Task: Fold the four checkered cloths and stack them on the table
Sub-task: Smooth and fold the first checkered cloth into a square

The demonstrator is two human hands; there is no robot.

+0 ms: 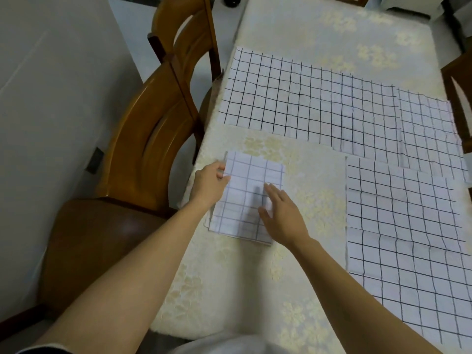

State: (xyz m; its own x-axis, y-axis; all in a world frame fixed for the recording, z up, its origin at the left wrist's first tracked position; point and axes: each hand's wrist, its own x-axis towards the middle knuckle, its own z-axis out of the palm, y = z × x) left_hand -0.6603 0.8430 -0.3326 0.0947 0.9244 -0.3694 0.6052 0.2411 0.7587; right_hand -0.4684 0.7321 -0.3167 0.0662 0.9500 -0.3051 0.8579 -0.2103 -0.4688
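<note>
A folded checkered cloth [249, 190], white with thin dark lines, lies near the table's left edge. My left hand [210, 181] pinches its upper left edge with curled fingers. My right hand [282, 215] lies flat on its lower right part, fingers straight. Three more checkered cloths lie spread flat: a wide one [306, 103] across the middle of the table, a smaller one [431, 131] at the far right overlapping it, and a large one [408, 238] at the near right.
The table [293, 24] wears a cream floral cover. Two wooden chairs [153, 139] stand along its left side, next to a pale wall. Another chair's dark edge [459, 98] shows at the right.
</note>
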